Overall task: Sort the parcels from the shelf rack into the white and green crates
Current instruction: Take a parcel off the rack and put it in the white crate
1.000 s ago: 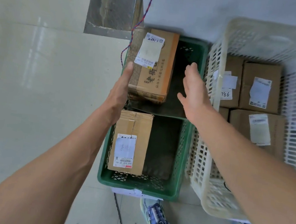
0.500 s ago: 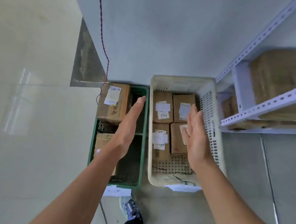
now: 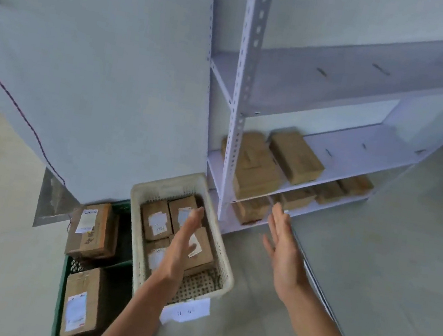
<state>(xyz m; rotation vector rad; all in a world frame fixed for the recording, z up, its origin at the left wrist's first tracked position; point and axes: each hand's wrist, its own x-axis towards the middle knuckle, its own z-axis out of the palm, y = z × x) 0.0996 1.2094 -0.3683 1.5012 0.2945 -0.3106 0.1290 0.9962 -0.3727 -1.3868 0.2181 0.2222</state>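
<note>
Both my hands are flat, fingers spread, holding nothing: left hand (image 3: 183,244) above the white crate (image 3: 223,269), right hand (image 3: 284,250) near the shelf rack (image 3: 242,84). Parcels (image 3: 296,158) wait on the lower shelves. I'd take the nearest box squarely from both sides, then read its label before choosing between the white crate and the green crate (image 3: 69,262).

empty hands (image 3: 182,245), crates (image 3: 227,273), shelf rack (image 3: 243,84)
</note>
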